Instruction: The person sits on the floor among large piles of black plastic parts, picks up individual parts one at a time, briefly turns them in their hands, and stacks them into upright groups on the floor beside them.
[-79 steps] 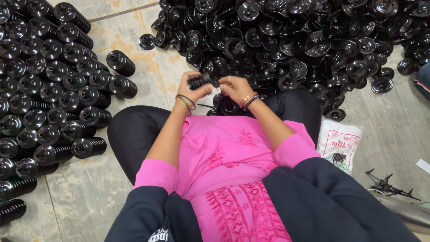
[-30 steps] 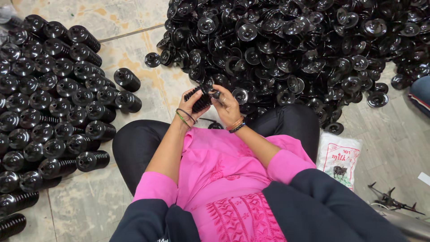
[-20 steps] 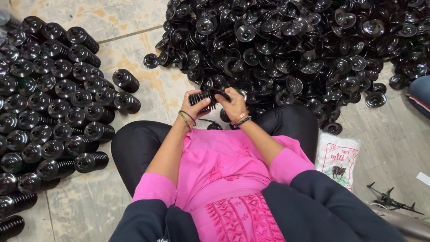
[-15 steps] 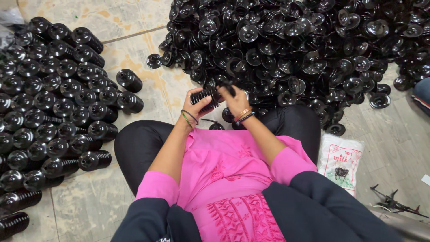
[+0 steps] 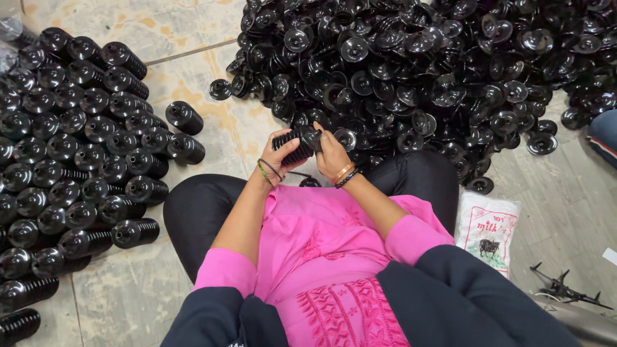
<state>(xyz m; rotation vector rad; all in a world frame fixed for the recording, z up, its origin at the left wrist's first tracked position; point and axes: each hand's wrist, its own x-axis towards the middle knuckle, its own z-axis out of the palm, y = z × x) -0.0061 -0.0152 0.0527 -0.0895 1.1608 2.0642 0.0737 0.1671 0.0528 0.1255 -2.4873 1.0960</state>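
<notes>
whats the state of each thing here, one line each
left hand: fingers closed around the stack of black discs
right hand: gripping the stack's right end
stack of black discs: held on its side between both hands, above the lap
loose disc pile: heaped, unsorted, on the floor ahead
finished stacks: lying on their sides in rows at left
white plastic bag: flat on the floor at right

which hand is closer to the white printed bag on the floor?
Right. The right hand is on the near end of the black stack, on the same side as the white bag. The left hand grips the stack's far side, further from the bag.
</notes>
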